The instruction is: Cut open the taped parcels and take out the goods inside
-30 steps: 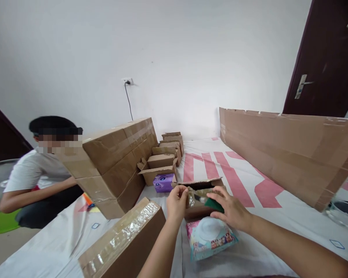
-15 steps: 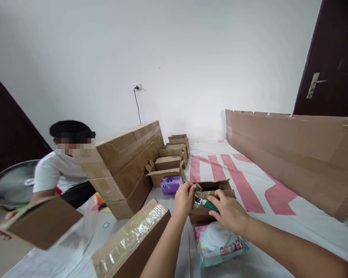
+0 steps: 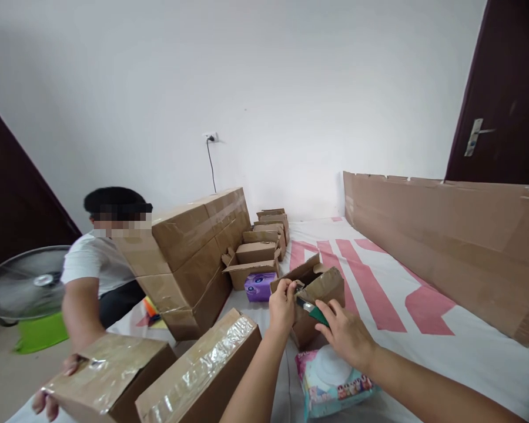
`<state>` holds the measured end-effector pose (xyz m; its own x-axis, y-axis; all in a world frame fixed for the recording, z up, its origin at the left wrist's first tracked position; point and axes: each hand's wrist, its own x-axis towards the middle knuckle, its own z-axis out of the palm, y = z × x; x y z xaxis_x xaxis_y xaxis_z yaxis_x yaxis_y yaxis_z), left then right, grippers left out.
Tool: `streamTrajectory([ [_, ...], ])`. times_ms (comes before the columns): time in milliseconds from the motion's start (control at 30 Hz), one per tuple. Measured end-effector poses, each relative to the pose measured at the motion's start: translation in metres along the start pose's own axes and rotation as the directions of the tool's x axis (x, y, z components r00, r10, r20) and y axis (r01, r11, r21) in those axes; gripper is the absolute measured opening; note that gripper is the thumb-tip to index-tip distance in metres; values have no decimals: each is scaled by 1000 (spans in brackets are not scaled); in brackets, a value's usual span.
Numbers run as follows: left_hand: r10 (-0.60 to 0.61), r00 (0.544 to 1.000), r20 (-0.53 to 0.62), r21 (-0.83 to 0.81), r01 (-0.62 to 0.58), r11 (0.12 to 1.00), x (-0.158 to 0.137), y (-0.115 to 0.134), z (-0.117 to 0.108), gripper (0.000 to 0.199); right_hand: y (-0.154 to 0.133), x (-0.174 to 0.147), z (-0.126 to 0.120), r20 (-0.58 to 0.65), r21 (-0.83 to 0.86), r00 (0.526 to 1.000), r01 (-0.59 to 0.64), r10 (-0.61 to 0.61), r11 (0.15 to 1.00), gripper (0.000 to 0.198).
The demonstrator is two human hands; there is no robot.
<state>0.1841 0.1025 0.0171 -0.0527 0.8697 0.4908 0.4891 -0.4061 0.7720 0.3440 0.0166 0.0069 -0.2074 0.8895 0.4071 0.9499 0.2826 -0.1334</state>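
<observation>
My right hand [image 3: 347, 336] is closed round a green-handled box cutter [image 3: 318, 315], its metal end against the near upper edge of a small cardboard box [image 3: 330, 286]. My left hand [image 3: 283, 305] pinches that box at its left corner, close to the cutter's tip. The box stands tilted with its top flaps up, and its inside is dark. Just in front of it, partly under my right wrist, lies a pack of wet wipes [image 3: 330, 382] with a white lid. A purple tissue pack [image 3: 260, 286] sits behind my left hand.
At left a co-worker's hand [image 3: 48, 405] rests on a taped box [image 3: 110, 370]. A long taped box [image 3: 203, 364] lies beside my left forearm. Stacked boxes [image 3: 194, 252] and a row of open boxes [image 3: 253, 267] run toward the wall. A cardboard panel [image 3: 436, 235] stands at right.
The small box has turned and tilted in my hands, its right side swinging nearer. The co-worker's box has come down onto the sheet beside the long taped box.
</observation>
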Motion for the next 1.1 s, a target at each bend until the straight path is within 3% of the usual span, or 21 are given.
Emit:
streamTrajectory([
  [200, -5, 998, -63, -16, 4, 1000, -8, -6, 9, 36, -2, -1, 15, -14, 18, 1000, -13, 14, 1000, 46],
  [500, -30, 987, -155, 17, 33, 999, -9, -5, 15, 28, -14, 4, 27, 43, 180, 994, -103, 97, 978, 45],
  [767, 19, 985, -171, -20, -23, 1000, -16, -12, 21, 26, -16, 3, 36, 71, 420, 982, -186, 173, 888, 53],
  [900, 46, 980, -192, -92, -65, 994, -20, -16, 26, 31, -13, 5, 37, 61, 627, 979, -188, 193, 756, 51],
  [967, 54, 978, -204, -133, -82, 988, -24, -15, 28, 35, -12, 8, 35, 82, 734, 967, -222, 241, 642, 48],
  [1100, 88, 970, -227, -209, -137, 968, -31, -10, 27, 39, -10, 12, 24, 373, 877, 886, -433, 275, 207, 52],
])
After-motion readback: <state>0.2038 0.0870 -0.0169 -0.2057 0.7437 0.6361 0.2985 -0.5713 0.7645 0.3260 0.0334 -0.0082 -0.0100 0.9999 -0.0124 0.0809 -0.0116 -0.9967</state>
